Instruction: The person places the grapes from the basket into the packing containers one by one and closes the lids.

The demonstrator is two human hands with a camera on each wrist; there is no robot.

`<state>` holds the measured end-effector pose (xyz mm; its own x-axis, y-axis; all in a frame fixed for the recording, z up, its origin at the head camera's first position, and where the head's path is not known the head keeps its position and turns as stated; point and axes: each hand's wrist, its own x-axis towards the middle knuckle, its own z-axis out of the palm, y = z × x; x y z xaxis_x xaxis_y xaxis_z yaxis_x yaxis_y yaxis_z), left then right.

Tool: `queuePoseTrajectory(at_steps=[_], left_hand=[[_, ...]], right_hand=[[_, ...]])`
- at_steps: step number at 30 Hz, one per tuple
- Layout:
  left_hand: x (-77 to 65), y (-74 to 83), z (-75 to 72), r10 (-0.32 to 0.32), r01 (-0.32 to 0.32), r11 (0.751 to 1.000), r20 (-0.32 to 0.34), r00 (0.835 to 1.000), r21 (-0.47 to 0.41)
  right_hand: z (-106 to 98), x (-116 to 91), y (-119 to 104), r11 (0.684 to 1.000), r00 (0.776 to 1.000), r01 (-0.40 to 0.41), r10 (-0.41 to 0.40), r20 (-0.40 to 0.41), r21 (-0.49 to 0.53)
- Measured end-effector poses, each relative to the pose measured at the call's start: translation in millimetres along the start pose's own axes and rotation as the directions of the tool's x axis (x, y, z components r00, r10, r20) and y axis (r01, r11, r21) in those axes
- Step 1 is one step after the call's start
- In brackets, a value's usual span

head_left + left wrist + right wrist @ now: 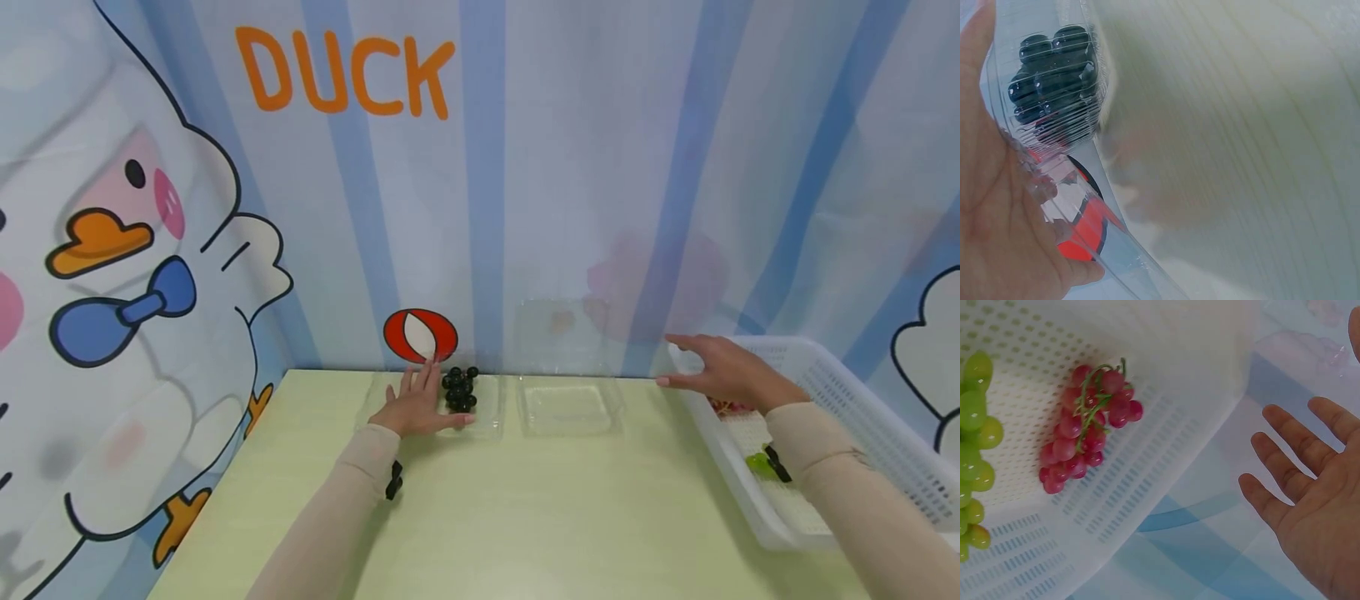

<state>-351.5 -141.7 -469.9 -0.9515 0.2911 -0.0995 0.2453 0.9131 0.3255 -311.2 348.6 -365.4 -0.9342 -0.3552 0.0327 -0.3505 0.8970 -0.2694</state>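
My left hand [416,408] is at the left side of a clear plastic box [491,421], its fingers extended and thumb spread out. A bunch of black grapes [460,390] lies inside that box, just beyond the thumb. Through the ridged plastic wall the black grapes [1057,78] show in the left wrist view. My right hand [723,371] hovers over the left rim of a white basket [712,475], fingers apart and holding nothing. Inside the basket are red grapes [1085,425] and green grapes [972,462], partly hidden by the right arm in the head view.
A second clear plastic box [570,412] stands on the pale table [525,517], its lid [562,333] raised against the curtain. Striped cloth with a duck print [135,308] hangs behind and to the left. The basket occupies the table's right side.
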Motion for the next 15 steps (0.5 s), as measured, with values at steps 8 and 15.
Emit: queuePoseTrajectory(at_steps=[8,15], left_hand=[[-1.2,0.7,0.1,-0.008,0.008,1.0,0.009,1.0,0.003],[0.5,-0.4,0.4,-0.004,0.004,1.0,0.013,1.0,0.007]], right_hand=[[0,-6,23,0.998,0.998,-0.049,0.05,0.028,-0.027],[1,-7,42,0.997,0.999,-0.045,0.047,0.028,-0.07]])
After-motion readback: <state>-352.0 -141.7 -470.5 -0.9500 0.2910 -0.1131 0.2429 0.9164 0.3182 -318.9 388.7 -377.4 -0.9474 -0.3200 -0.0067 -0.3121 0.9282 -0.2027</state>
